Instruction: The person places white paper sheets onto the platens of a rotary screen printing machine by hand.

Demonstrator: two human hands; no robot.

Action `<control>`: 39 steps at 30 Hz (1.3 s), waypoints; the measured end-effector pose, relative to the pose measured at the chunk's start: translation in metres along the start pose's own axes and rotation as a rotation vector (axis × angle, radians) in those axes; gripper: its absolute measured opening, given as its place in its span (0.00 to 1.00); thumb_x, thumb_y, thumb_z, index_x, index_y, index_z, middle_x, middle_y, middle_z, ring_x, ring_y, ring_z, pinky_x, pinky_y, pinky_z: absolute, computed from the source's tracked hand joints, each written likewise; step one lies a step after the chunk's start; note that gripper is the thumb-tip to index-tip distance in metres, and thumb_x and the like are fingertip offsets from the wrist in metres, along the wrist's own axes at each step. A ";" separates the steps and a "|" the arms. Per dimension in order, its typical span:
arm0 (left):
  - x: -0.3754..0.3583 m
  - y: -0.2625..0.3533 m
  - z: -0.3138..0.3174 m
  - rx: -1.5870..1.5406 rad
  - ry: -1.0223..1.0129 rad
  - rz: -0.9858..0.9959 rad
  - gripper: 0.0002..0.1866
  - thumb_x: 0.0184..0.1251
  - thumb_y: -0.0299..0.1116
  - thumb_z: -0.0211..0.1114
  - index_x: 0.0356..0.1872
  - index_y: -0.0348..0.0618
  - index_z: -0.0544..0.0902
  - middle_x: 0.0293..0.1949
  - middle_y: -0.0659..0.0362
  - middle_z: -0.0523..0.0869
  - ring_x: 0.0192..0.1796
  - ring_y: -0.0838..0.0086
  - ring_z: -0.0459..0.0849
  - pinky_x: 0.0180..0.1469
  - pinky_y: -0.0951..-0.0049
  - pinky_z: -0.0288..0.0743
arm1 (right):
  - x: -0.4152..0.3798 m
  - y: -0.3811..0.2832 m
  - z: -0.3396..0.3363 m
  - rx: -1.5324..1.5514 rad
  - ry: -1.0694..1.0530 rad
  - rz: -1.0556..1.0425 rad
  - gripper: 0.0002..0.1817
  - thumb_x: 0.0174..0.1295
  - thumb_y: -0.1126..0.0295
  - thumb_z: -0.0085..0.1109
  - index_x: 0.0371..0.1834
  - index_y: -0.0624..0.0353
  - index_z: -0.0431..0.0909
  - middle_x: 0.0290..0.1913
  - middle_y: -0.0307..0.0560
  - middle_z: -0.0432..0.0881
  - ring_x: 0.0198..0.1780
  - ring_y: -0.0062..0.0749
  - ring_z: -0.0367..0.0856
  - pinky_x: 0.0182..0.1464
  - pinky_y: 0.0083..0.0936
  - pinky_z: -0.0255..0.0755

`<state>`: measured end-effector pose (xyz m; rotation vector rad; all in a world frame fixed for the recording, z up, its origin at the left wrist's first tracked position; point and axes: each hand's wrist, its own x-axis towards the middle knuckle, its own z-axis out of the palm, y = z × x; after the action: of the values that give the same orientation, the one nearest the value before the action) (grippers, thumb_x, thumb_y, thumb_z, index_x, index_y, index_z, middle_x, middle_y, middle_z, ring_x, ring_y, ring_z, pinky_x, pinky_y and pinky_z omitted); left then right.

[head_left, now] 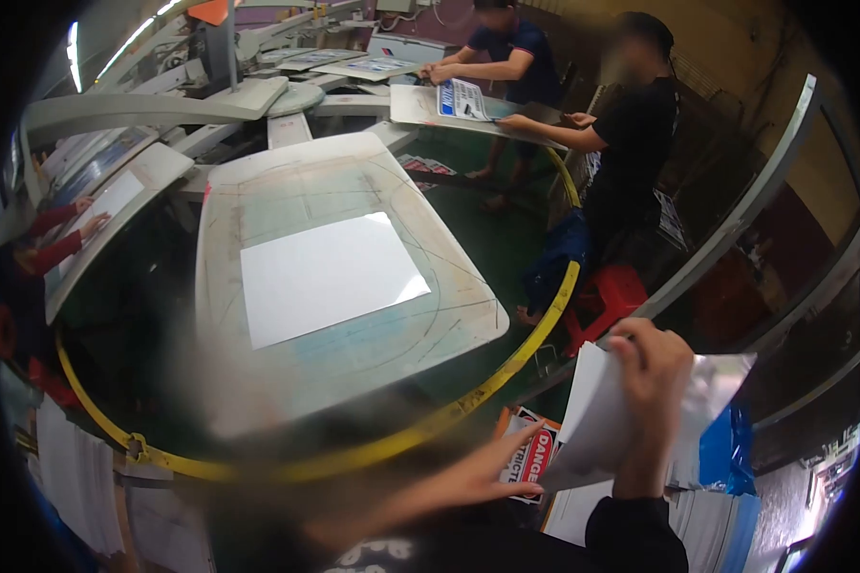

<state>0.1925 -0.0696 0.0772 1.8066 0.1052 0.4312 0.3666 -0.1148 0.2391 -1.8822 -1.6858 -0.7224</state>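
Observation:
My right hand (652,377) grips the upper edge of a white sheet (588,415), which bends and hangs at the lower right. Its glossy side shows to the right of the hand. My left hand (506,468), fingers spread, is beside the sheet's lower left edge, near a red and white danger sign (537,458). Whether its fingertips touch the sheet is unclear. Another white sheet (330,277) lies flat on the large pale platen (354,368) in front of me.
A yellow ring rail (354,461) curves around the platen. Two people (521,57) (640,124) handle a printed sign (461,98) at the back right. Another person's red sleeves (57,239) are at the left. Near the rail stands a red stool (607,301). Paper stacks (76,477) sit lower left.

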 end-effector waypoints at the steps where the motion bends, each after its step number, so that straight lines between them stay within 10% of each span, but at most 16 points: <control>1: 0.000 0.002 0.006 0.014 0.134 0.045 0.34 0.62 0.42 0.65 0.64 0.38 0.62 0.56 0.44 0.74 0.58 0.60 0.74 0.59 0.65 0.67 | 0.007 -0.015 0.008 0.055 0.021 -0.073 0.13 0.59 0.58 0.58 0.27 0.57 0.78 0.20 0.42 0.75 0.19 0.37 0.67 0.26 0.31 0.59; 8: -0.018 -0.043 0.009 -0.471 0.348 0.055 0.12 0.67 0.32 0.59 0.48 0.36 0.77 0.36 0.58 0.83 0.40 0.79 0.79 0.43 0.76 0.73 | 0.029 -0.074 0.038 0.313 0.118 -0.327 0.22 0.57 0.47 0.57 0.38 0.56 0.79 0.19 0.36 0.73 0.20 0.31 0.67 0.29 0.27 0.60; 9: -0.026 -0.041 -0.001 -0.369 0.356 -0.066 0.09 0.67 0.30 0.59 0.43 0.35 0.81 0.34 0.61 0.84 0.37 0.81 0.79 0.41 0.79 0.74 | 0.028 -0.070 0.041 0.303 0.131 -0.404 0.33 0.55 0.39 0.54 0.48 0.59 0.75 0.35 0.45 0.77 0.36 0.36 0.73 0.41 0.30 0.65; 13: -0.037 -0.040 -0.024 -0.298 0.564 0.024 0.10 0.64 0.30 0.63 0.43 0.36 0.82 0.35 0.60 0.85 0.37 0.82 0.81 0.40 0.78 0.75 | 0.006 -0.035 0.056 0.190 0.146 -0.160 0.47 0.52 0.31 0.49 0.63 0.60 0.61 0.65 0.56 0.61 0.67 0.46 0.57 0.66 0.41 0.50; 17: -0.047 -0.046 -0.044 -0.229 0.657 -0.039 0.12 0.61 0.29 0.66 0.44 0.36 0.82 0.37 0.58 0.86 0.41 0.80 0.81 0.44 0.79 0.74 | -0.033 0.005 0.082 0.140 0.294 0.247 0.47 0.56 0.35 0.51 0.69 0.60 0.53 0.71 0.54 0.52 0.72 0.46 0.47 0.70 0.41 0.41; 23: -0.060 -0.031 -0.077 -0.331 0.764 -0.124 0.23 0.61 0.28 0.65 0.57 0.37 0.71 0.44 0.55 0.83 0.46 0.76 0.80 0.50 0.76 0.73 | -0.118 0.113 0.132 0.554 0.027 0.695 0.30 0.69 0.53 0.46 0.64 0.65 0.60 0.61 0.54 0.67 0.62 0.39 0.66 0.63 0.28 0.58; 29: -0.073 0.014 -0.104 -0.191 0.928 -0.400 0.27 0.62 0.29 0.64 0.61 0.39 0.65 0.50 0.54 0.78 0.53 0.74 0.75 0.54 0.73 0.69 | -0.076 0.059 0.151 0.553 0.151 0.567 0.17 0.66 0.66 0.52 0.51 0.69 0.71 0.41 0.56 0.78 0.39 0.40 0.77 0.41 0.28 0.73; 34: -0.081 -0.024 -0.092 -0.032 1.204 0.104 0.28 0.64 0.30 0.62 0.62 0.37 0.61 0.54 0.53 0.73 0.57 0.73 0.71 0.58 0.71 0.64 | -0.052 0.034 0.175 0.284 0.334 0.491 0.18 0.68 0.62 0.50 0.44 0.69 0.76 0.41 0.61 0.79 0.41 0.48 0.78 0.44 0.35 0.73; 39: -0.099 -0.063 -0.086 0.120 1.202 0.176 0.25 0.65 0.33 0.60 0.59 0.34 0.64 0.56 0.51 0.72 0.59 0.69 0.71 0.60 0.69 0.62 | -0.071 0.052 0.205 0.462 0.599 0.547 0.26 0.71 0.53 0.38 0.37 0.69 0.74 0.34 0.57 0.76 0.34 0.48 0.74 0.39 0.37 0.70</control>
<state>0.0809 -0.0021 0.0125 1.4399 0.8095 1.6115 0.4232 -0.0321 0.0401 -1.4861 -0.8183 -0.5323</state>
